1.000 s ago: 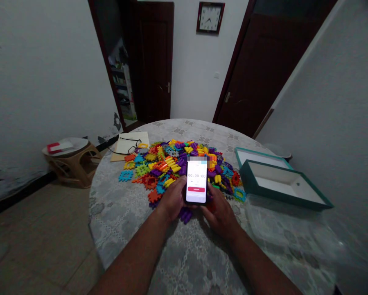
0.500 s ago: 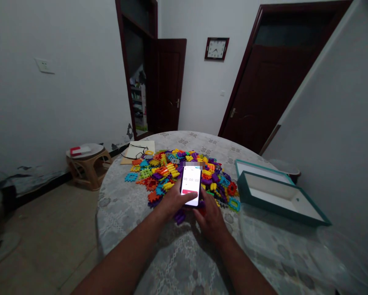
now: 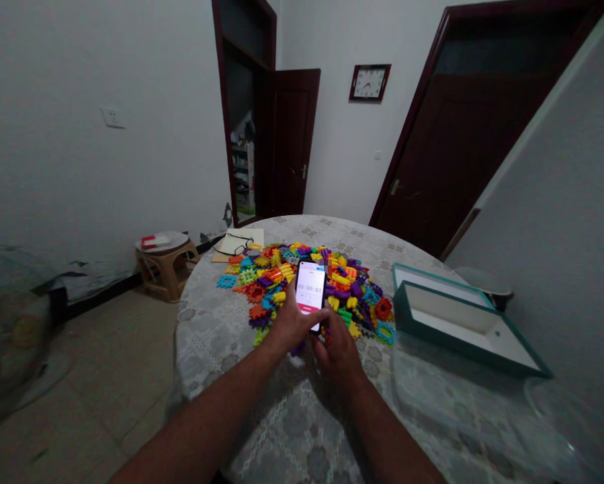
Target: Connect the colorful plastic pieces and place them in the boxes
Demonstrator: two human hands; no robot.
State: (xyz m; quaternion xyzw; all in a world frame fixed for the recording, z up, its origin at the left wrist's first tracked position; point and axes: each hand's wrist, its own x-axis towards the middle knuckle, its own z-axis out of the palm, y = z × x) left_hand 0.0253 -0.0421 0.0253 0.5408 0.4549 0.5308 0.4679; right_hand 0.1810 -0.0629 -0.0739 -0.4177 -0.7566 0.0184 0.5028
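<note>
A lit smartphone is held upright over the table, its screen showing a timer that reads 00:00:01 above a red button. My left hand is closed around the phone's left side, with the thumb lying across the lower screen. On the lower right edge, my right hand grips the phone too; some of its fingers are hidden behind it. Beneath and behind the phone spreads a heap of colourful plastic building blocks, in yellow, purple, orange, blue and green.
The round table wears a grey patterned tablecloth. An open green-edged box stands at the right beside a clear plastic container. Eyeglasses rest on paper at the back left. A stool stands on the floor at left.
The timer has gone from 00:00:00 to 00:00:01. The camera view has turned slightly left, so the room appears shifted right. Both hands still hold the phone.
</note>
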